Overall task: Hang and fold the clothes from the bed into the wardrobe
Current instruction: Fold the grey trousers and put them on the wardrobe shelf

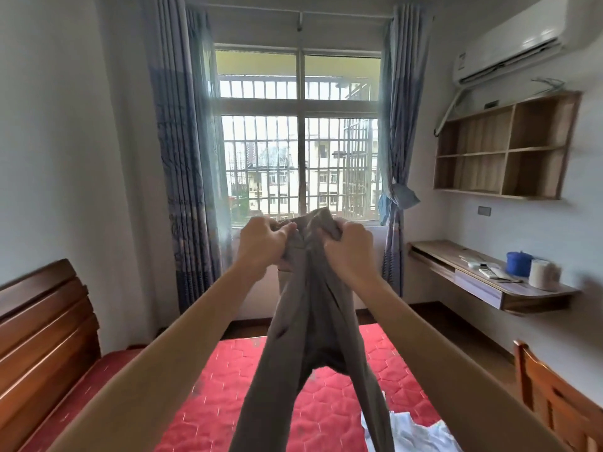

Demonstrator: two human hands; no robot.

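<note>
I hold a pair of grey-brown trousers (pixel 313 321) up in front of me, above the bed. My left hand (pixel 261 244) grips the bunched waistband on its left side. My right hand (pixel 350 247) grips the waistband on its right side. Both trouser legs hang down and spread apart toward the red quilted mattress (pixel 235 386). A crumpled white garment (pixel 411 432) lies on the mattress at the lower right, partly behind the right trouser leg. No wardrobe is in view.
A dark wooden headboard (pixel 42 327) stands at the left. A barred window (pixel 298 141) with blue curtains faces me. On the right are a wall shelf (pixel 502 148), a wall desk (pixel 489 282) with small items, and a wooden chair (pixel 554 396).
</note>
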